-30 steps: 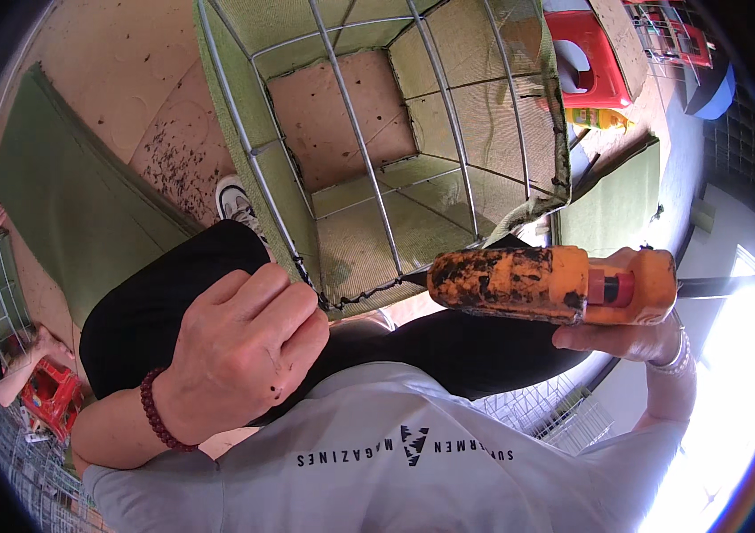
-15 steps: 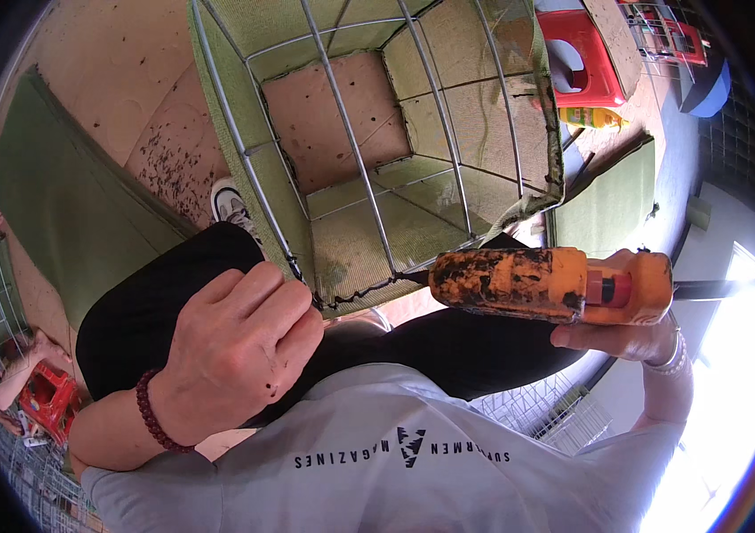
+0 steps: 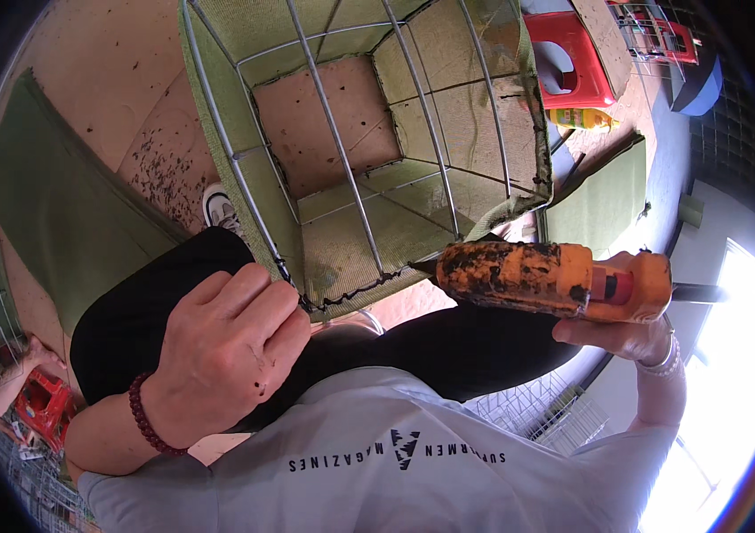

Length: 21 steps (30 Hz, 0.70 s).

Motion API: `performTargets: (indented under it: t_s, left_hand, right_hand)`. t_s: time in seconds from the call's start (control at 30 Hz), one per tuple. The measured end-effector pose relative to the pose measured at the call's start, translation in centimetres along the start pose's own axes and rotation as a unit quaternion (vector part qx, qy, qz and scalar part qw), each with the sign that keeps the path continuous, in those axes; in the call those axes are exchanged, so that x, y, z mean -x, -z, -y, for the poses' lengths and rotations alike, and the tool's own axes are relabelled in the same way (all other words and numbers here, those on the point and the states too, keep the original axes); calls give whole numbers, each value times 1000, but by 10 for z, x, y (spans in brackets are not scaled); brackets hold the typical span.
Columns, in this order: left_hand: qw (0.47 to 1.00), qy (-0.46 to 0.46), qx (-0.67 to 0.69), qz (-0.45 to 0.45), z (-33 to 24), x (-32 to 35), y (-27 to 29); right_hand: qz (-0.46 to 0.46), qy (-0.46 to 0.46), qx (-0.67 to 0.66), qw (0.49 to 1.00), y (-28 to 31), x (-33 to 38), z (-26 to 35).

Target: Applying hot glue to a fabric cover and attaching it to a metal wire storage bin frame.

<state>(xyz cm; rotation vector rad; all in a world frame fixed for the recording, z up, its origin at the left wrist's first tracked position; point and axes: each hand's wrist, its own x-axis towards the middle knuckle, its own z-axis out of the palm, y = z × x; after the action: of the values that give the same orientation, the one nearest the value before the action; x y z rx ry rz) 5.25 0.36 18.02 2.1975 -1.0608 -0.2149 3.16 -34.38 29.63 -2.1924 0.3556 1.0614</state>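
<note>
Wire basket (image 3: 368,169) fills the upper centre of the frame, tipped with its open mouth toward me so the green felt lining (image 3: 475,115) and near rim are reachable. My left hand (image 3: 217,355), lower left, pinches that rim: fingers (image 3: 257,302) curled tight on wire and felt edge, pressing the lining to the frame. My right hand (image 3: 635,338), right of centre, is closed around the handle of the orange glue gun (image 3: 555,280); its nozzle points left, at the rim's lower edge, just beside the dark glue bead (image 3: 351,293).
</note>
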Motion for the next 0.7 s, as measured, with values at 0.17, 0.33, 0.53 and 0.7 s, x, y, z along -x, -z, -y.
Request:
performTargets:
  t_s: [0.17, 0.33, 0.53, 0.7]
  left_hand:
    - [1000, 3, 9, -2, 0, -1, 0]
    - [1000, 5, 9, 10, -1, 0, 1]
    - [1000, 11, 7, 14, -1, 0, 1]
    - [1000, -12, -1, 6, 0, -1, 1]
  right_hand:
    - [8, -23, 14, 1000, -3, 1, 2]
    - [8, -67, -35, 997, -2, 3, 3]
    - [-36, -10, -22, 999, -2, 9, -10]
    - [-15, -27, -21, 999, -1, 9, -8]
